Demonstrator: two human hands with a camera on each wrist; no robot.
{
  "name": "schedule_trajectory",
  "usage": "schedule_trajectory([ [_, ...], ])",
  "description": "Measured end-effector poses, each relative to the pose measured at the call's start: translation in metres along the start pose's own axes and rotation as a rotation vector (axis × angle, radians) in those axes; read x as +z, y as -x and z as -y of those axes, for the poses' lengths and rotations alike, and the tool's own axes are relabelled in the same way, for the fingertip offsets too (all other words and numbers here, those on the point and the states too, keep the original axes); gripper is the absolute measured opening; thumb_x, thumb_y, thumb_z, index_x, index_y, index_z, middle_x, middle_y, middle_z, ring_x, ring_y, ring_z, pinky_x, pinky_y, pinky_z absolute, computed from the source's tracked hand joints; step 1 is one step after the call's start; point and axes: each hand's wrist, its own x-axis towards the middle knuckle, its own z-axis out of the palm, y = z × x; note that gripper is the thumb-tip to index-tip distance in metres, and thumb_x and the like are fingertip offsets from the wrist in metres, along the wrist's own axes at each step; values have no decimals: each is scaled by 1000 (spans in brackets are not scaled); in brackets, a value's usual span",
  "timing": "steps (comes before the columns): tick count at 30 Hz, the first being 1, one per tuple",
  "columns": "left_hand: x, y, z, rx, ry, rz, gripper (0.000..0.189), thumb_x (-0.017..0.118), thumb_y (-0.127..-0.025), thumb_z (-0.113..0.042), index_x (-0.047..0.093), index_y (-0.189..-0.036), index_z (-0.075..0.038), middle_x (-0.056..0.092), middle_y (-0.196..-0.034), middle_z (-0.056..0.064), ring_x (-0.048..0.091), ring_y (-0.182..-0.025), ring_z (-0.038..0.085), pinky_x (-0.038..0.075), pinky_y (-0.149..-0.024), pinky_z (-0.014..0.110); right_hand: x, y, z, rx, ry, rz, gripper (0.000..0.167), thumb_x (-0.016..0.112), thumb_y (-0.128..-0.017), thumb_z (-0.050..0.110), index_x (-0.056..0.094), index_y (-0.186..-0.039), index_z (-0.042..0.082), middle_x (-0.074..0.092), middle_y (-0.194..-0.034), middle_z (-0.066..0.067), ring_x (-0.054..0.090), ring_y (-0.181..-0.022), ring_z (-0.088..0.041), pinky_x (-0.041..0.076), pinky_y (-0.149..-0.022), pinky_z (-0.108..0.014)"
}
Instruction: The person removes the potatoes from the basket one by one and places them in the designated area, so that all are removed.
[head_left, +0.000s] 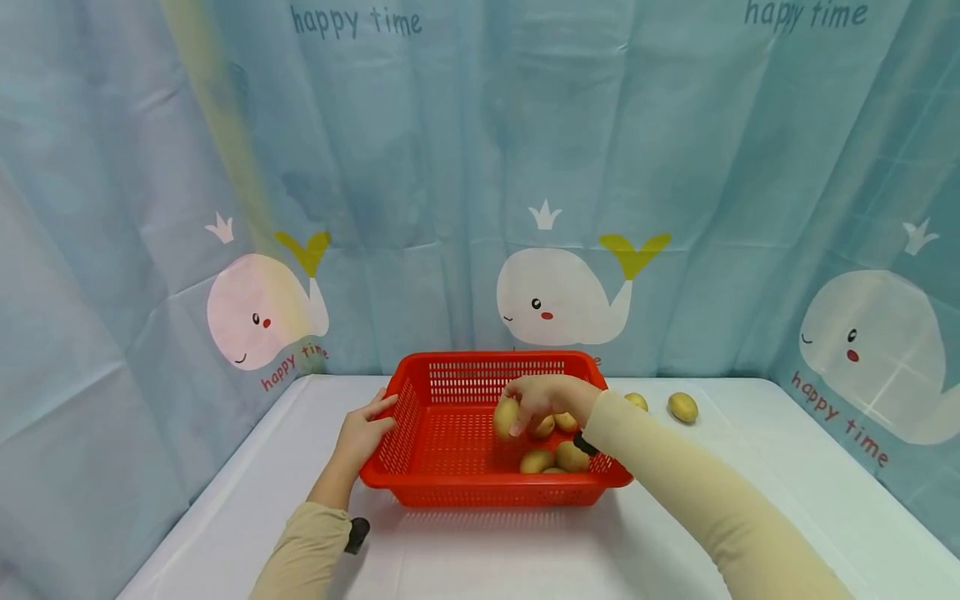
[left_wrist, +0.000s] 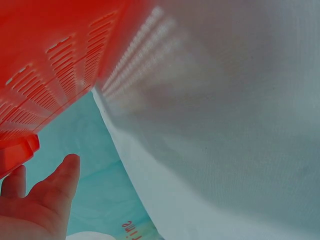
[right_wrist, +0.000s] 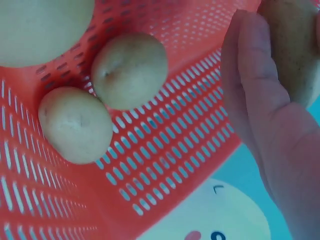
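Note:
A red plastic basket point(head_left: 465, 481) with slotted walls stands on the white table. My left hand point(head_left: 362, 435) lies at its left rim, fingers extended onto the edge; in the left wrist view the fingers point(left_wrist: 67, 175) are straight beside the basket's rim. Inside the basket, my right hand point(head_left: 542, 395) grips a potato point(head_left: 506, 418) between thumb and fingers, above the basket floor. The right wrist view shows this held potato point(right_wrist: 292, 50) against the fingers. Several other potatoes point(head_left: 537, 461) lie in the basket's right part, partly hidden by the right hand and forearm.
Two more potatoes lie on the table right of the basket: one farther out point(head_left: 682, 407) and one beside the sleeve point(head_left: 636, 401). A pale blue curtain point(head_left: 420, 292) with whale prints hangs close behind the basket. The white table point(head_left: 750, 442) reaches out on both sides.

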Motion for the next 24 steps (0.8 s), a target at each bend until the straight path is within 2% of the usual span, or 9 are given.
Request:
schedule_trajectory([
  [4,1,0,-1,0,-6,7,50,47,-93,-4,44,-144,0,25,-157,10,20,-144,37,42,-101,48,-6,12,0,39,-166,-59,57,74,-80,-2,47,-130,-2,57,-108,-15,62,-83,-24,55,-80,-39],
  [7,1,0,-1,1,-15,4,51,47,-93,-4,45,-143,0,25,-157,10,19,-144,36,41,-101,47,-11,20,-1,32,-240,-79,53,72,-82,-2,46,-128,-5,59,-105,-18,62,-81,-24,55,-78,-38],
  [12,1,-1,1,-4,-10,9,51,47,-93,-4,44,-144,-1,25,-157,10,20,-144,37,42,-101,48,-20,32,-7,0,-314,-106,45,71,-84,0,49,-123,-5,60,-104,-17,62,-83,-24,55,-76,-36],
  [16,1,-2,1,-5,-11,13,51,47,-94,-4,43,-144,-1,24,-157,11,20,-144,38,41,-101,49,-25,42,-14,-20,-350,-130,42,69,-86,2,51,-123,-6,61,-107,-16,63,-89,-25,54,-83,-41],
  [20,0,-1,0,-7,-18,11,51,47,-93,-5,43,-145,-1,24,-158,10,19,-144,38,41,-101,49,-29,49,-17,-44,-368,-160,51,67,-88,5,46,-132,-8,58,-114,-17,63,-95,-26,52,-87,-43],
  [24,0,-1,-1,-12,-20,15,52,47,-94,-4,42,-145,-1,23,-158,10,19,-144,37,40,-102,48,-34,55,-19,-46,-381,-187,56,65,-90,6,41,-138,-9,57,-117,-18,62,-94,-25,53,-84,-39],
])
